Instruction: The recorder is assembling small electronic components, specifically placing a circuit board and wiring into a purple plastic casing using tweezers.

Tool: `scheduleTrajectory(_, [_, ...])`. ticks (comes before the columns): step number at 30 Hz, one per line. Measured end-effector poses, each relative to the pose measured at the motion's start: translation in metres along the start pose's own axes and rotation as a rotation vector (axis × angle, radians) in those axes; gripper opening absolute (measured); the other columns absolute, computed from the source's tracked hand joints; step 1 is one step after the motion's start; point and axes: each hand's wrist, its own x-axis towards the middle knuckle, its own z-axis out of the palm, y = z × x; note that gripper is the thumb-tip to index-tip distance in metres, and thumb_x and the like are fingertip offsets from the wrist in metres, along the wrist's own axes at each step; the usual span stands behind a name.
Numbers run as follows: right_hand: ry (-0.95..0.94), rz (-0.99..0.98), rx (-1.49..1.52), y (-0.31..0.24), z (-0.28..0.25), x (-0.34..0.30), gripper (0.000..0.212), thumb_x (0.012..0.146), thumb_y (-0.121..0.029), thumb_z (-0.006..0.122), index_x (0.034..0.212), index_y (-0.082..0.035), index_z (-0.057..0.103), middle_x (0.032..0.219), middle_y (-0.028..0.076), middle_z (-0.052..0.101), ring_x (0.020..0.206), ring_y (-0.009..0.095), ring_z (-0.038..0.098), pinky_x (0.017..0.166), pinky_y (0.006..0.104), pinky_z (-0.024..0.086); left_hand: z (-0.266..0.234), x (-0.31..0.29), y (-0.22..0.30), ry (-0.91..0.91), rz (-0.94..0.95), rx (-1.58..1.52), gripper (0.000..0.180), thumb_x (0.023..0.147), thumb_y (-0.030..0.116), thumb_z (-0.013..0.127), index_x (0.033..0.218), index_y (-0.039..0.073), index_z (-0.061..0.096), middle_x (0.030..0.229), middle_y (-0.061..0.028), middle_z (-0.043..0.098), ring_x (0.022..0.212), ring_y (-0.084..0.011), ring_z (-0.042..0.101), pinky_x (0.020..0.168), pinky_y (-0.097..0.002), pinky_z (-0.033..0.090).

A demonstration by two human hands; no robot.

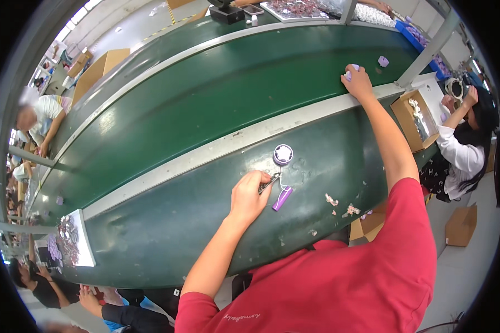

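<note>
My left hand [250, 195] is closed around a slim dark metal tool [268, 183], perhaps tweezers, low over the near work surface. Just beyond its tip lies a round purple piece with a white flower-shaped centre [283, 154]. A thin white cord [281, 186] runs from near that piece to a flat purple strip [282, 198] beside my fingers. My right hand [358, 83] is stretched far out to the right over the green belt, fingers closed on a pale purple piece [351, 69], mostly covered by them. Another pale purple piece [383, 61] lies on the belt nearby.
A metal rail [205, 155] separates the work surface from the green belt [222, 89]. Scraps [350, 210] lie near the front edge. At left stands a white tray [85, 244] of small parts; at right, a cardboard box [410, 125], a post [428, 54] and a seated co-worker [464, 150].
</note>
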Motion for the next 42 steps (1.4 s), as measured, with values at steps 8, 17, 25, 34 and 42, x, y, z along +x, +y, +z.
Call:
scheduleTrajectory(8, [0.109,-0.249,-0.018,-0.019,-0.048,-0.087,0.034,0.091,-0.033,0.072,0.119,-0.017,0.062,0.122,0.02,0.056,0.109,0.04,0.061,0.088,0.0503,0.055,-0.006,-0.001,0.005,-0.01,-0.026,0.014,0.02,0.079,0.0,0.078,0.09,0.004,0.062,0.096,-0.0106,0.072,0.093,-0.0312,0.071,0.077,-0.0398,0.057])
scheduleTrajectory(17, [-0.129,0.019,-0.35,-0.04,-0.096,-0.11,0.087,0.086,-0.049,0.078,0.158,-0.026,0.036,0.131,0.026,0.058,0.107,0.047,0.064,0.092,0.0522,0.053,-0.004,0.002,0.003,-0.016,0.005,0.054,0.018,0.08,0.001,0.078,0.09,0.003,0.062,0.096,-0.0107,0.072,0.091,-0.03,0.071,0.077,-0.0375,0.057])
scheduleTrajectory(25, [-0.246,-0.729,0.352,-0.138,-0.106,-0.164,0.076,0.078,-0.01,0.077,0.148,-0.014,0.048,0.148,0.027,0.046,0.134,0.047,0.049,0.114,0.0523,0.042,-0.009,0.006,0.002,-0.05,-0.102,-0.017,0.016,0.085,0.004,0.079,0.091,0.001,0.064,0.095,-0.0112,0.074,0.079,-0.0227,0.072,0.069,-0.0323,0.057])
scheduleTrajectory(34, [-0.421,-0.694,0.916,-0.164,-0.062,-0.197,0.054,0.08,-0.017,0.081,0.13,-0.006,0.063,0.121,0.013,0.065,0.116,0.031,0.059,0.1,0.0423,0.049,-0.004,0.01,0.005,-0.032,-0.16,-0.064,0.015,0.089,0.004,0.079,0.09,-0.002,0.064,0.096,-0.012,0.075,0.076,-0.0126,0.067,0.065,-0.0264,0.052])
scheduleTrajectory(42, [-0.63,-0.417,1.081,-0.159,-0.066,-0.197,0.047,0.093,-0.047,0.067,0.105,-0.001,0.074,0.081,0.014,0.074,0.076,0.024,0.071,0.071,0.0379,0.055,-0.008,0.012,-0.001,-0.035,-0.358,-0.356,0.015,0.092,0.0,0.076,0.091,0.001,0.062,0.102,-0.0093,0.072,0.084,-0.0103,0.066,0.076,-0.0244,0.053])
